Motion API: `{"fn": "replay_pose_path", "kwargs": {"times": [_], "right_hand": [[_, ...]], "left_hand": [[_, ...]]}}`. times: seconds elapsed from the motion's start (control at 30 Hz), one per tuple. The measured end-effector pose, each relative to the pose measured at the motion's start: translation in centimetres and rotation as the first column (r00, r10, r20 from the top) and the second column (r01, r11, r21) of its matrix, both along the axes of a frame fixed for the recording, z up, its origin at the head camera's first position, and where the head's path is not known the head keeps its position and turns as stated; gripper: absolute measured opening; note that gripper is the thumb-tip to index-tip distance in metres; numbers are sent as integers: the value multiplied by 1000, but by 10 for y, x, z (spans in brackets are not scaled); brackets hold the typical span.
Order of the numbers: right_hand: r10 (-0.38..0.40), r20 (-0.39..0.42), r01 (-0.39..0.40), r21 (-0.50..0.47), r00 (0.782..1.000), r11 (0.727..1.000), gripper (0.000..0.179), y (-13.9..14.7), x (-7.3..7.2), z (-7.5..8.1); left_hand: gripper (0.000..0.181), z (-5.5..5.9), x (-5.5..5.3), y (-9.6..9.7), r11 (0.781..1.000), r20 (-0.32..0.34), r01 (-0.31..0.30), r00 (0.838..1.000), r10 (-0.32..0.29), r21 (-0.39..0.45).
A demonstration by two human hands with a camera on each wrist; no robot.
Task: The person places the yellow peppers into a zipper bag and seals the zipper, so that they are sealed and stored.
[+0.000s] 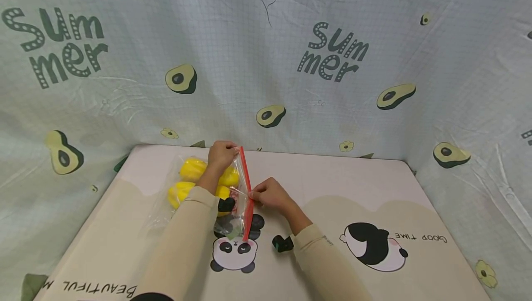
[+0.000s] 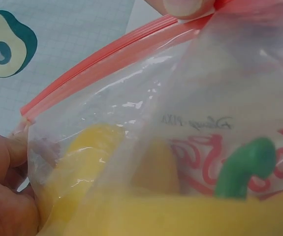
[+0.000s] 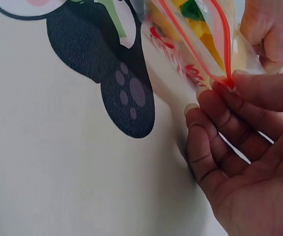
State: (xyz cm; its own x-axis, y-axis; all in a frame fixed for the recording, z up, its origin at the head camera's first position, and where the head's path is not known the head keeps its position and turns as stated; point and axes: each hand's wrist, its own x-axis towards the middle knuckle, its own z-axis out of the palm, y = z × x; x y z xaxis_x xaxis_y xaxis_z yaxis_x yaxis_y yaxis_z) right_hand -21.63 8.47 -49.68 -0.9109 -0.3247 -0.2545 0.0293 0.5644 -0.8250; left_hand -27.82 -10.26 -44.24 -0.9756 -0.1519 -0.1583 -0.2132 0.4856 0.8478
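Observation:
A clear zip bag (image 1: 236,171) with a red zip strip (image 1: 246,169) lies on the table, holding several yellow bell peppers (image 1: 193,170). One thick green stem (image 2: 247,169) shows through the plastic in the left wrist view. My left hand (image 1: 222,155) pinches the bag's far corner at the end of the strip. Partway along the strip, my right hand (image 1: 272,193) pinches it between thumb and forefinger. In the right wrist view the two red edges of the strip (image 3: 227,34) spread apart beyond my right fingertips and meet at the pinch.
The pale table mat (image 1: 320,264) carries printed cartoon animals and lettering. Behind it and at both sides hangs a light curtain (image 1: 224,38) with avocado prints. Small black devices (image 1: 282,243) are strapped at both wrists.

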Motion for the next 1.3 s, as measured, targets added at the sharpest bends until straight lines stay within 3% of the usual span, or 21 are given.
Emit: {"fn": "replay_pose_path", "kwargs": {"times": [0.27, 0.53, 1.3], "right_hand": [[32, 17, -31, -40, 999, 999, 21, 3, 2, 2], [59, 22, -58, -63, 998, 996, 22, 6, 2, -2], [202, 33, -195, -140, 979, 971, 24, 13, 0, -9]], "left_hand": [[31, -1, -2, -1, 1000, 8, -1, 1000, 1, 15], [31, -4, -2, -1, 1000, -29, 15, 999, -16, -24], [31, -3, -2, -3, 1000, -2, -2, 1000, 2, 17]]}}
